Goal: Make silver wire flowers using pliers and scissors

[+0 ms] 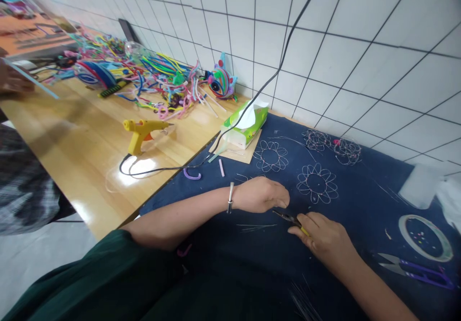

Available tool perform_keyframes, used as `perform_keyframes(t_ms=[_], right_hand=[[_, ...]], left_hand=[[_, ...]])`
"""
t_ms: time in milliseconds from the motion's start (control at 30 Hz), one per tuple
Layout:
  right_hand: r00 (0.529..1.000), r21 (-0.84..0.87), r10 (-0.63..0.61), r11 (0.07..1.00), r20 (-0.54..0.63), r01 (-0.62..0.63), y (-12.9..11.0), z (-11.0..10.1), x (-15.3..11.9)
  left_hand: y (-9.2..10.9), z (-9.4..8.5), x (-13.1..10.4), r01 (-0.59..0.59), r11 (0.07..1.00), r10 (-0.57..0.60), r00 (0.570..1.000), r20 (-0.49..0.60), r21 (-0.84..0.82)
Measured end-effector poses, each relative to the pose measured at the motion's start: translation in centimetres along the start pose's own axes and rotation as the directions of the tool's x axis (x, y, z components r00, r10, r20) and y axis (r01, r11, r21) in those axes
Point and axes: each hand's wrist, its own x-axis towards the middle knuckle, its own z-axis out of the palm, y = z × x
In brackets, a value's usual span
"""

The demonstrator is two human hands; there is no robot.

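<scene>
Gripping needle-nose pliers by their yellow handles, the right hand is wrapped around them, hiding most of their length. Just left of the pliers' dark metal tips, the left hand is curled nearly closed; its fingertips are hidden, so whether it pinches anything cannot be told. Beyond the pliers, a wire flower with thin looped petals lies flat on navy cloth. Far left of them, past a plastic glue gun, a co-worker's hand is blurred and cut off.
</scene>
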Motion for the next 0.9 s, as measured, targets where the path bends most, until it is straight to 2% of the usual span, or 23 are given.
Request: perform_keyframes(t_ms=[167, 267, 367, 433, 533, 667, 800, 900], right_hand=[[0.998, -0.011, 0.042, 0.999, 0.037, -0.042, 0.3, 0.2, 0.3], [0.994, -0.022, 0.094, 0.995, 0.050, -0.093, 0.8, 0.3, 0.3], [0.990, -0.030, 0.143, 0.989, 0.017, -0.143, 1.3, 0.4, 0.0], [0.986, -0.025, 0.163, 0.986, -0.014, -0.164, 1.6, 0.5, -0.2], [0.981, -0.005, 0.187, 0.982, -0.056, -0.188, 1.9, 0.6, -0.4], [0.973, 0.022, 0.215, 0.977, -0.079, -0.214, 2.1, 0.9, -0.5], [0.975, 0.038, 0.216, 0.976, -0.056, -0.214, 2.1, 0.9, -0.4], [0.976, 0.039, 0.209, 0.978, -0.062, -0.207, 2.1, 1.0, -0.5]], left_hand=[[-0.7, -1.0, 0.0, 0.093, 0.993, -0.094, 0.995, -0.019, -0.071], [-2.0, -2.4, -0.5, 0.223, 0.965, -0.232, 0.971, -0.052, -0.138], [-3.1, -3.5, -1.1, 0.355, 0.905, -0.366, 0.931, -0.005, -0.235], [-3.4, -3.5, -1.3, 0.395, 0.874, -0.399, 0.916, 0.044, -0.284], [-3.4, -2.6, -1.1, 0.380, 0.883, -0.368, 0.925, 0.096, -0.276], [-2.8, -1.4, -0.4, 0.280, 0.949, -0.268, 0.958, 0.098, -0.142], [-2.5, -1.8, -0.2, 0.181, 0.983, -0.180, 0.983, 0.019, -0.016], [-2.9, -2.0, -0.4, 0.230, 0.967, -0.224, 0.972, -0.070, 0.107]])
